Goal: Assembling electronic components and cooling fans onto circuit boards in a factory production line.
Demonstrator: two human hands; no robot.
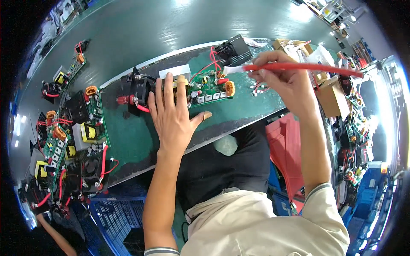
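My left hand (pixel 175 117) lies with its fingers stretched out over the left part of a green circuit board (pixel 205 87), touching the parts there. A copper-wound ring coil (pixel 229 88), white blocks and red wires show on the board. Left of my fingers is a black fan housing (pixel 139 91) with a red terminal. Above the board's right end, my right hand (pixel 288 77) pinches a long red-handled brush (pixel 311 67). Its white tip (pixel 233 69) is close over the red wires; contact I cannot tell. A black finned metal piece (pixel 234 50) sits behind the board.
Several similar board assemblies (pixel 55 149) crowd the left side. Small white-plugged wires (pixel 259 88) lie to the right, near an open cardboard box (pixel 333 97). Red sheets (pixel 285 149) hang below the bench edge, and a blue crate (pixel 117 217) stands lower left. Another person's arm (pixel 55 234) shows there.
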